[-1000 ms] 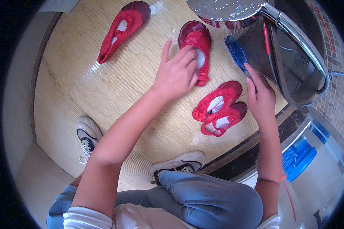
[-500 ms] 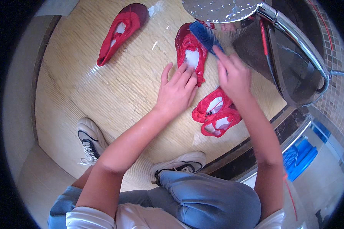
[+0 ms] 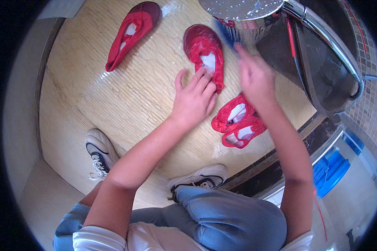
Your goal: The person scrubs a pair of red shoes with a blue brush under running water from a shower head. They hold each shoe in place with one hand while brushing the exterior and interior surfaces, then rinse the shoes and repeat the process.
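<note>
A wet red cloth slipper with a dark toe and white insole lies on the wet floor, ahead of me. My left hand grips its heel end, with fingertips inside the opening. Just right of the toe, my right hand is closed around a blue brush, smeared by motion and apart from the slipper. Two more red slippers lie side by side below my right hand, partly behind the forearm. Another red slipper rests at the far left.
A chrome shower head with water drops hangs over the far edge, its handle curving down the right. Beside it is a dark basin-like recess. A dark ledge runs along the floor's right side, with a blue plastic item beyond.
The brush has come off the slipper's toe to its right. The slipper's toe has swung slightly left, while my left hand keeps its place at the heel.
</note>
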### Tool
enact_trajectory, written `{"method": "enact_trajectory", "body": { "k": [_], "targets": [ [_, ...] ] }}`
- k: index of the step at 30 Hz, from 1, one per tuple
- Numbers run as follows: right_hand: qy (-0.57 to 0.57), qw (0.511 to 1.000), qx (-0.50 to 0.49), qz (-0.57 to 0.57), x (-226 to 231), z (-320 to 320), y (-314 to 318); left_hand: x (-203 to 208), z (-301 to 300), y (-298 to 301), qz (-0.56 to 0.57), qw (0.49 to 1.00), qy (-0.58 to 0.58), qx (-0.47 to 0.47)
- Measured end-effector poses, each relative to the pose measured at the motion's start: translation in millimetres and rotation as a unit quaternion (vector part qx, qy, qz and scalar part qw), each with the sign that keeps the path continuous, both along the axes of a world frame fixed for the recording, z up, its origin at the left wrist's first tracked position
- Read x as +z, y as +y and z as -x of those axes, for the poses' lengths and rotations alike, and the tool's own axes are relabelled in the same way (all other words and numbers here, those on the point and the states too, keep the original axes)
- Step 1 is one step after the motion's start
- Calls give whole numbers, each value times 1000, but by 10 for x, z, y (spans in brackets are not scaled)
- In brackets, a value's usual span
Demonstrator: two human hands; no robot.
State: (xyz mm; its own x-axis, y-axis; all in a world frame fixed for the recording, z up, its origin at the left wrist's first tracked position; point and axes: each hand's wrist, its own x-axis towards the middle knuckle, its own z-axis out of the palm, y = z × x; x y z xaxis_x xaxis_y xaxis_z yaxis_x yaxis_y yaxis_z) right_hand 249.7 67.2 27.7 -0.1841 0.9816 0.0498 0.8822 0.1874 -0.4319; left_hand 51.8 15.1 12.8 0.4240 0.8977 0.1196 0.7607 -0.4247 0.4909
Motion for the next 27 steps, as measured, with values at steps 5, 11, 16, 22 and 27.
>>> {"method": "enact_trajectory", "body": {
  "k": [5, 11, 16, 22, 27],
  "targets": [
    [77, 997, -21, 8, 151, 105, -115, -12, 12, 16, -4, 999, -30, 14],
    [208, 972, -110, -22, 19, -35, -94, 24, 31, 158, 228, 897, -369, 91],
    [247, 962, -110, -43, 33, -102, -118, 269, 167, 303, 435, 516, -732, 96],
    [228, 969, -70, -56, -6, -15, -139, 105, 221, 94, 300, 693, -572, 320],
    [180, 980, -71, 37, -7, 21, -210, 175, 282, -9, -27, 977, -110, 182]
  ]
}}
